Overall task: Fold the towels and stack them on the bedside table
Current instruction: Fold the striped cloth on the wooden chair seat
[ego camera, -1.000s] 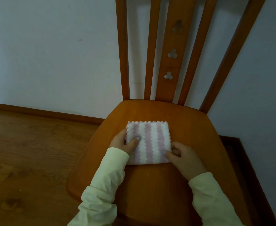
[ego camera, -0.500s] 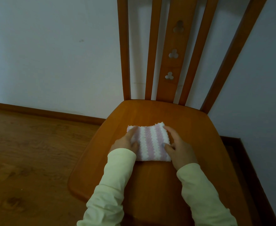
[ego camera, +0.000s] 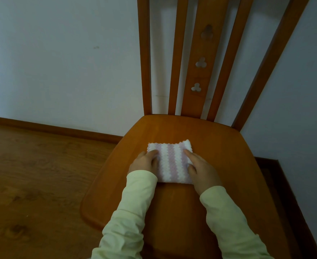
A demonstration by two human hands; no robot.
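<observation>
A wooden chair (ego camera: 200, 75) stands against a pale wall (ego camera: 60, 62), and on its seat (ego camera: 223, 146) a pink-and-white striped towel (ego camera: 171, 163) lies folded into a small square. It sits at the middle of the seat, nearer the back edge than the front and well clear of both side edges.

A second ago the person's hands were working the towel's near corners. Since then both have slid forward along its sides, and the square looks slightly narrower and tidier. This reads as the last smoothing of a finished fold, so this towel seems ready to be lifted away. No bedside table or other towel is in view, so the stacking has not yet been done.

The left hand (ego camera: 144, 163) lies flat on the towel's left edge, and its fingers (ego camera: 153, 152) stretch straight towards the far left corner. The right hand (ego camera: 204, 171) covers the right edge, with its fingers (ego camera: 188, 153) pointing up that side and the thumb resting on the cloth. Neither hand curls round the towel; both press down on it with relaxed, extended fingers. The striped centre shows between them, and the far right corner stands a little proud of the seat.
</observation>
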